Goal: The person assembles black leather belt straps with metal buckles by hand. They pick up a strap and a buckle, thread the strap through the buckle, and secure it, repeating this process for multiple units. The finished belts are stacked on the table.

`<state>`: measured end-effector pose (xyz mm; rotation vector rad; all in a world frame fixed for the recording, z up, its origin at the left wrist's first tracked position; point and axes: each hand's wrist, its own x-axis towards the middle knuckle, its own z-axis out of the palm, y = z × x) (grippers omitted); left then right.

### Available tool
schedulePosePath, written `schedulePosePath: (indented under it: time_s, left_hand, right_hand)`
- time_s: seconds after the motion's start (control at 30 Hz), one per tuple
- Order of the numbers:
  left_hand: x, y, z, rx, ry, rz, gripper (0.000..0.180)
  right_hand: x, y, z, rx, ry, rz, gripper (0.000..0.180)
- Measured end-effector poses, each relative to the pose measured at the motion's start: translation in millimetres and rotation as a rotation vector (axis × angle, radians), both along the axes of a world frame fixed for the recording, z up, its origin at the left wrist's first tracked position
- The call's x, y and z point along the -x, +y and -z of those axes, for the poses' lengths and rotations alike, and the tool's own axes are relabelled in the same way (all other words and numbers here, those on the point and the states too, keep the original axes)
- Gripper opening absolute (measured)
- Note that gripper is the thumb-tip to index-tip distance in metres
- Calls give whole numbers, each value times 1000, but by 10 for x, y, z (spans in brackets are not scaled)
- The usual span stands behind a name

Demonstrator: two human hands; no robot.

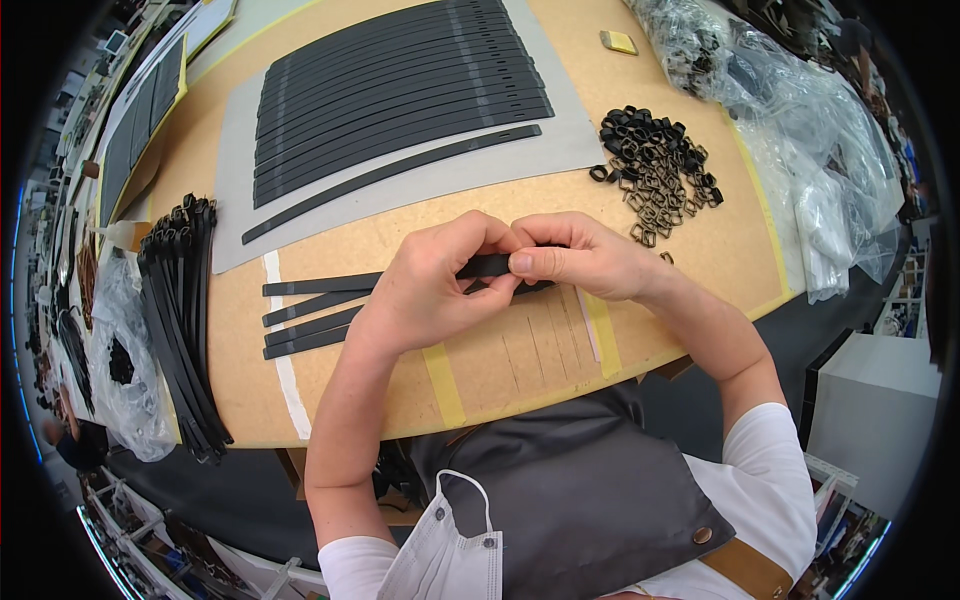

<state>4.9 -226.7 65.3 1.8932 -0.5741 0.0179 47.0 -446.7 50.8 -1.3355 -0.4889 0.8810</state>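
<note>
Both hands meet over the middle of the work table. My left hand (pixel 425 275) is curled shut around a black strap (pixel 485 266), its fingertips near the strap's end. My right hand (pixel 590 258) pinches the same strap between thumb and fingers; part of it is hidden behind the hands. Several flat black straps (pixel 312 325) extend to the left from under my left hand, lying side by side on the table. Beyond the hands, one separate strap (pixel 400 180) lies before a row of similar black straps (pixel 390 100) on a grey sheet (pixel 236 190).
A pile of metal buckles (pixel 660 200) and black loops (pixel 635 125) lies at right. At the left edge hangs a bundle of black straps with buckles (pixel 180 310). Clear plastic bags (pixel 800 140) cover the far right. A small yellow block (pixel 619 42) sits at the back.
</note>
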Motion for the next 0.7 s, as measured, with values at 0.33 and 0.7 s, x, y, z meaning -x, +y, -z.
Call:
schedulePosePath:
  time_s: [0.33, 0.7]
  left_hand:
    - [-8, 141, -77, 53, 115, 52, 18]
    - [-66, 196, -63, -15, 89, -17, 15]
  right_hand:
    - [49, 16, 72, -111, -51, 50, 31]
    - [-107, -32, 26, 51, -311, 135, 26]
